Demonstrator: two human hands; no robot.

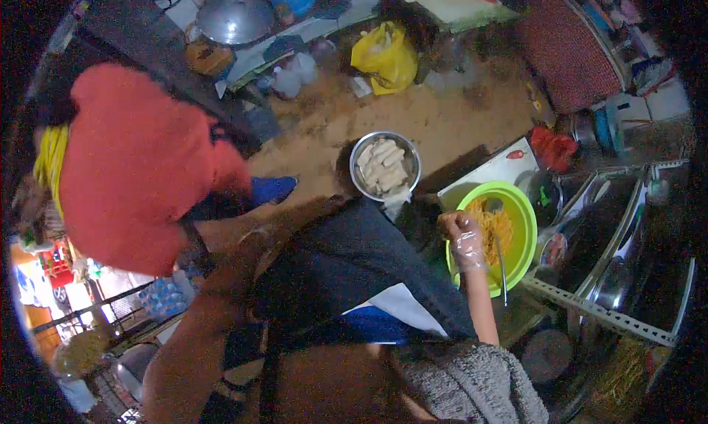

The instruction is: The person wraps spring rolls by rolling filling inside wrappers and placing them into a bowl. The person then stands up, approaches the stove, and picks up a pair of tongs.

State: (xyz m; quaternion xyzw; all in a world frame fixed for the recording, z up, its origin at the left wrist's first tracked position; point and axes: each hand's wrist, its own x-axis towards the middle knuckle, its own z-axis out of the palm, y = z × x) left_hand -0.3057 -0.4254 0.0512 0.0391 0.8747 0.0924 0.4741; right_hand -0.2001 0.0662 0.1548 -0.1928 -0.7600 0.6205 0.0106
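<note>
My right hand (pixel 466 243), in a clear plastic glove, is over the left side of a bright green bowl (pixel 525 210). Its fingers look curled together, and whatever is in them is hidden. Orange shredded food (pixel 493 225) fills part of the bowl. A metal spoon (pixel 503 276) leans in it, the handle resting over the near rim. To the upper left, a round metal bowl (pixel 418 162) on the floor holds several pale, roll-shaped pieces (pixel 383 164). Thin whitish plastic (pixel 396 203) lies at its near rim. I do not see my left hand.
A person in a red top (pixel 140 166) is at left, a blue shoe (pixel 273 191) on the brown floor (pixel 324 140). A yellow plastic bag (pixel 385 59) lies farther back. A metal rack (pixel 605 313) with pans stands at right, beside a white board (pixel 490 166) and red bag (pixel 553 148).
</note>
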